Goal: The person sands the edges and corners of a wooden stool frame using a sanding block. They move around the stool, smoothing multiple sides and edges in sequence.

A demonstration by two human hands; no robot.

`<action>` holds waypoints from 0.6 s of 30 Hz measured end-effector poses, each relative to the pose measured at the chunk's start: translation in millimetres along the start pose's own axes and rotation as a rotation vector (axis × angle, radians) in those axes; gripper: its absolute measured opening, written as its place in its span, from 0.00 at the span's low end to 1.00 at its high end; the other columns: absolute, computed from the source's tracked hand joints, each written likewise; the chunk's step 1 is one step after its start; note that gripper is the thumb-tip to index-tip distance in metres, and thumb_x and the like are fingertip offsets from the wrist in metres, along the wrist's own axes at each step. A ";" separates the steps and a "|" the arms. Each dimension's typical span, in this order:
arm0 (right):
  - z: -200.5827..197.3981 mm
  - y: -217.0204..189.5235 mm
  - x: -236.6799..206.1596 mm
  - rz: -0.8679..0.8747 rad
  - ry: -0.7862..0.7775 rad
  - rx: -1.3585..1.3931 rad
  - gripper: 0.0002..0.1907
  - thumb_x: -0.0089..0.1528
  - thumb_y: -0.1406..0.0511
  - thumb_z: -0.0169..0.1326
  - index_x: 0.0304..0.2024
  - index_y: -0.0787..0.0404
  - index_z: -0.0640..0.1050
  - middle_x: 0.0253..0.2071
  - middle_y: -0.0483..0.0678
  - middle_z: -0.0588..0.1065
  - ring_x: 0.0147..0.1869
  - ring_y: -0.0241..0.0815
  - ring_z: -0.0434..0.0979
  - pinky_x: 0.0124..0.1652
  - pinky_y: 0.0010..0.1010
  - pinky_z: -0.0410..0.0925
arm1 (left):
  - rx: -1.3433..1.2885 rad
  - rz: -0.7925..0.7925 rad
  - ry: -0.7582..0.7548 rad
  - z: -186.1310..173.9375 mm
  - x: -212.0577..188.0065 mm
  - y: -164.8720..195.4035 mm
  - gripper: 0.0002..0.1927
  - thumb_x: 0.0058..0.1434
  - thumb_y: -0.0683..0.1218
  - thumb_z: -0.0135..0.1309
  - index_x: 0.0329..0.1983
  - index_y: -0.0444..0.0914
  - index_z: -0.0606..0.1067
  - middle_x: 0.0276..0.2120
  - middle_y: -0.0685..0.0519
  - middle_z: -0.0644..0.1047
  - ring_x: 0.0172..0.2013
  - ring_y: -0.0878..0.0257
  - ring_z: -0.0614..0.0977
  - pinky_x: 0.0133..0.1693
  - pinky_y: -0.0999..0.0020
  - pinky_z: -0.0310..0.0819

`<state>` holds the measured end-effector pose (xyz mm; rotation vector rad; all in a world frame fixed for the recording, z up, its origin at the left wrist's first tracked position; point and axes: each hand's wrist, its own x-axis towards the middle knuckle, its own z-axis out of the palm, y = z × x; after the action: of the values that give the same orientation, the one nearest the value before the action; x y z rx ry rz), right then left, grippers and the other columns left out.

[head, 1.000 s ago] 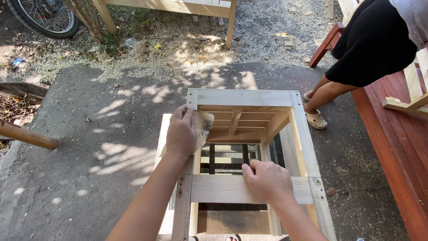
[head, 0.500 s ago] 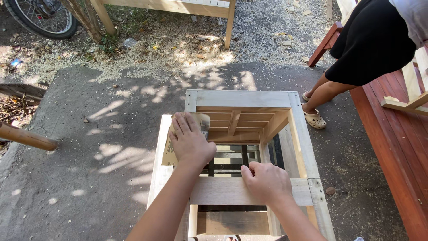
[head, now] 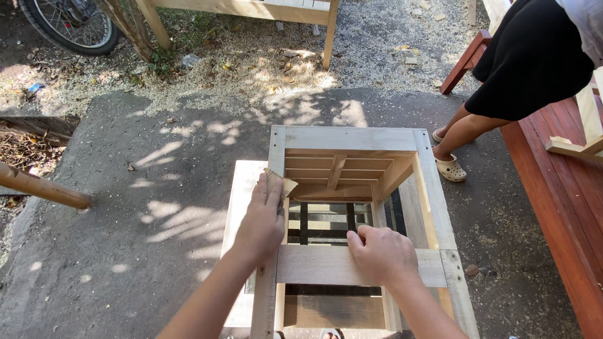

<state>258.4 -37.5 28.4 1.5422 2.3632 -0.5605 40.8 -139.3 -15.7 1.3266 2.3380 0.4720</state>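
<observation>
Pressing a folded sandpaper (head: 280, 182) sheet against the left rail of the frame (head: 352, 139), I am keeping my left hand (head: 262, 220) flat, fingers stretched over the paper rather than curled around it. My right hand (head: 382, 252) is lying loosely closed on the crossboard (head: 317, 266), holding nothing and steadying the frame on the concrete (head: 125, 251). I am judging the sanding partly done: the upper left rail is under the paper, while the far rail and right side are looking untouched.
</observation>
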 end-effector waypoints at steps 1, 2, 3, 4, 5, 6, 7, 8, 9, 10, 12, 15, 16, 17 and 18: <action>0.0 0.2 0.2 -0.006 0.023 0.001 0.23 0.64 0.46 0.43 0.37 0.48 0.84 0.34 0.50 0.82 0.43 0.51 0.83 0.47 0.43 0.73 | -0.009 -0.009 0.046 1.1 4.8 7.8 0.41 0.62 0.49 0.44 0.78 0.40 0.44 0.76 0.39 0.40 0.75 0.42 0.48 0.72 0.55 0.47; -0.1 0.4 0.5 -0.005 0.027 0.011 0.22 0.64 0.47 0.43 0.36 0.48 0.84 0.34 0.49 0.82 0.43 0.50 0.83 0.47 0.43 0.73 | -0.065 -0.095 0.024 1.9 11.6 15.5 0.43 0.62 0.51 0.44 0.78 0.40 0.43 0.76 0.42 0.42 0.74 0.44 0.50 0.71 0.57 0.50; 0.0 0.9 0.8 -0.003 0.026 0.020 0.22 0.63 0.47 0.44 0.36 0.48 0.85 0.33 0.49 0.83 0.43 0.50 0.83 0.47 0.43 0.73 | -0.121 -0.184 -0.005 1.7 19.3 21.9 0.44 0.62 0.53 0.45 0.78 0.40 0.42 0.76 0.44 0.44 0.74 0.47 0.53 0.70 0.58 0.53; 0.0 1.3 1.2 0.000 0.021 0.028 0.22 0.63 0.47 0.44 0.35 0.48 0.85 0.33 0.49 0.83 0.42 0.50 0.83 0.47 0.42 0.73 | -0.178 -0.275 -0.037 0.7 27.3 26.6 0.45 0.62 0.55 0.45 0.78 0.40 0.41 0.77 0.47 0.45 0.73 0.50 0.56 0.70 0.60 0.56; 0.1 1.8 1.2 0.004 0.011 0.024 0.22 0.64 0.47 0.43 0.35 0.49 0.84 0.33 0.49 0.83 0.42 0.50 0.84 0.47 0.42 0.73 | -0.075 -0.218 0.001 -0.1 34.4 29.6 0.44 0.64 0.56 0.43 0.77 0.37 0.41 0.76 0.45 0.43 0.73 0.46 0.50 0.70 0.57 0.49; 0.2 2.3 1.4 0.006 -0.003 0.020 0.23 0.64 0.48 0.43 0.34 0.50 0.84 0.32 0.49 0.83 0.41 0.50 0.84 0.47 0.42 0.73 | 0.029 -0.162 0.036 -0.3 38.1 30.5 0.42 0.67 0.57 0.41 0.77 0.34 0.41 0.76 0.43 0.41 0.74 0.43 0.45 0.70 0.55 0.43; 0.6 2.8 1.1 0.006 -0.020 0.017 0.23 0.65 0.48 0.42 0.33 0.50 0.84 0.32 0.50 0.83 0.40 0.50 0.84 0.46 0.42 0.74 | 0.134 -0.110 0.068 0.7 37.7 29.2 0.41 0.69 0.57 0.38 0.76 0.31 0.41 0.76 0.41 0.38 0.74 0.41 0.39 0.70 0.53 0.36; 0.8 3.1 0.8 0.004 -0.018 0.018 0.23 0.65 0.48 0.42 0.33 0.50 0.84 0.31 0.50 0.82 0.40 0.50 0.84 0.46 0.43 0.74 | 0.182 -0.050 0.099 2.1 34.6 25.9 0.40 0.70 0.58 0.37 0.76 0.31 0.42 0.76 0.41 0.39 0.74 0.42 0.39 0.70 0.52 0.34; 1.2 3.5 0.2 0.002 -0.009 0.019 0.23 0.64 0.48 0.43 0.33 0.50 0.84 0.31 0.50 0.82 0.40 0.50 0.84 0.46 0.43 0.74 | 0.228 0.012 0.137 5.4 27.4 21.9 0.40 0.70 0.59 0.35 0.75 0.31 0.43 0.76 0.40 0.40 0.74 0.43 0.38 0.70 0.52 0.33; 1.3 3.6 -0.4 -0.003 0.006 0.020 0.23 0.64 0.48 0.43 0.33 0.50 0.84 0.30 0.50 0.82 0.39 0.50 0.84 0.45 0.43 0.74 | 0.275 0.075 0.179 9.9 18.9 18.0 0.39 0.71 0.60 0.34 0.75 0.31 0.45 0.76 0.39 0.40 0.75 0.44 0.38 0.70 0.51 0.31; 1.6 3.6 -1.8 -0.023 0.057 0.049 0.22 0.63 0.48 0.44 0.32 0.50 0.84 0.29 0.50 0.82 0.40 0.52 0.83 0.45 0.44 0.73 | 0.285 0.169 0.237 19.7 1.1 9.4 0.39 0.70 0.61 0.33 0.74 0.30 0.46 0.75 0.38 0.41 0.74 0.44 0.38 0.69 0.51 0.30; 1.2 3.1 -3.2 0.000 0.035 0.056 0.22 0.63 0.47 0.45 0.32 0.50 0.84 0.29 0.50 0.82 0.40 0.53 0.83 0.45 0.44 0.73 | 0.278 0.155 0.223 25.3 9.4 5.1 0.39 0.71 0.61 0.31 0.75 0.30 0.45 0.75 0.38 0.40 0.74 0.44 0.37 0.70 0.52 0.30; 1.1 2.8 -3.1 0.012 0.010 0.046 0.22 0.63 0.47 0.45 0.32 0.50 0.83 0.29 0.50 0.82 0.40 0.52 0.83 0.45 0.44 0.73 | 0.267 0.120 0.204 22.9 23.9 6.1 0.39 0.71 0.61 0.30 0.75 0.30 0.45 0.75 0.37 0.40 0.74 0.44 0.37 0.70 0.53 0.30; 0.7 2.9 -3.5 0.030 -0.029 0.044 0.22 0.63 0.47 0.45 0.32 0.50 0.84 0.29 0.49 0.82 0.40 0.52 0.83 0.45 0.44 0.73 | 0.255 0.048 0.133 18.2 43.6 8.3 0.39 0.71 0.61 0.28 0.76 0.31 0.43 0.76 0.38 0.38 0.75 0.45 0.36 0.70 0.54 0.29; 0.4 2.9 -3.2 0.048 -0.057 0.040 0.23 0.64 0.47 0.44 0.32 0.50 0.84 0.29 0.49 0.82 0.40 0.51 0.84 0.46 0.43 0.73 | 0.240 -0.017 0.071 10.2 71.8 12.5 0.39 0.71 0.61 0.27 0.76 0.32 0.41 0.76 0.40 0.36 0.75 0.45 0.34 0.71 0.55 0.28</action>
<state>262.4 -39.3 28.9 1.5741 2.2795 -0.6361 21.8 -70.0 -31.6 1.4141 2.5263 0.2416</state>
